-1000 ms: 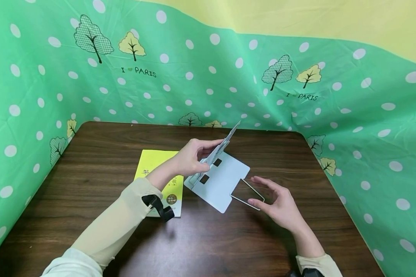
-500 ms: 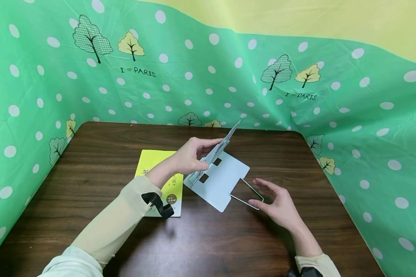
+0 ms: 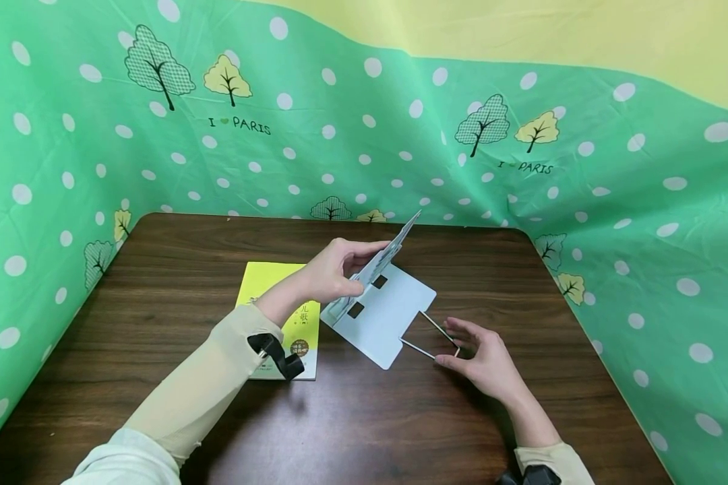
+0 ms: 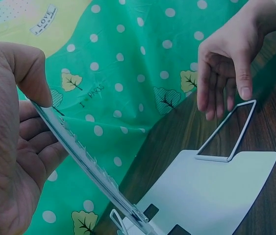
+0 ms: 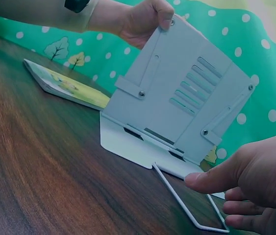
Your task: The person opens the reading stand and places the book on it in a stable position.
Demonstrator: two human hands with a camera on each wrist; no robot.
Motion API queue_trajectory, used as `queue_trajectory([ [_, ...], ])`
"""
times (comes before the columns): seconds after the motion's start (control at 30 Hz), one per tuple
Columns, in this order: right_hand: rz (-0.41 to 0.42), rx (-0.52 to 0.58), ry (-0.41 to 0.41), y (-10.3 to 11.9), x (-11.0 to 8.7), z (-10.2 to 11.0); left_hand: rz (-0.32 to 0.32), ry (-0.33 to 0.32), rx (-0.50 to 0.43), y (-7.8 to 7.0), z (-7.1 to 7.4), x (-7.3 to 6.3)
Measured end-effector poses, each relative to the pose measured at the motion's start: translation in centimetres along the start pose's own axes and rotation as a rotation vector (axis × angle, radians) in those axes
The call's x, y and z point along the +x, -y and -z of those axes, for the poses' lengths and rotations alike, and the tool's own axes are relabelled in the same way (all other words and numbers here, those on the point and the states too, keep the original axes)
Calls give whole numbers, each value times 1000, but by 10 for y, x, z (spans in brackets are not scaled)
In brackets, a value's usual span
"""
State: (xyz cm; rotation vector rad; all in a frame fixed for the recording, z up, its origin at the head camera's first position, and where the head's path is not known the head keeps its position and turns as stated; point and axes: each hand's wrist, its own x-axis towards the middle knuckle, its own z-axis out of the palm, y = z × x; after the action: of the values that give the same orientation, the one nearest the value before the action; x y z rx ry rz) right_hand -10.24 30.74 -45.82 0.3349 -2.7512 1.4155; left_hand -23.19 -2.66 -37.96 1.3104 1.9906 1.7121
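A pale metal book stand stands half unfolded on the table, its flat base plate down and its slotted back panel tilted up. My left hand grips the panel's upper edge, thumb on one face and fingers behind. From the base plate's near right edge sticks out a bent wire support. My right hand is around the end of this wire, thumb and fingers spread apart. In the left wrist view, the right thumb tip is right at the wire's corner.
A yellow book lies left of the stand, partly hidden under the left forearm. Brown wood-grain table surrounds both. A green dotted cloth hangs along the back and sides.
My right thumb has moved in slightly and now covers the wire's near corner. The left hand and the panel hold the same pose.
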Motion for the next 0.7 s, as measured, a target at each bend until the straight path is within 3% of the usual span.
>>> queue_trajectory([
  [0.5,-88,-80,3,1,2,-3,-5,7,-30,3,3,0],
  [0.7,-97,-169,0,3,2,-2,-2,7,-30,4,3,0],
])
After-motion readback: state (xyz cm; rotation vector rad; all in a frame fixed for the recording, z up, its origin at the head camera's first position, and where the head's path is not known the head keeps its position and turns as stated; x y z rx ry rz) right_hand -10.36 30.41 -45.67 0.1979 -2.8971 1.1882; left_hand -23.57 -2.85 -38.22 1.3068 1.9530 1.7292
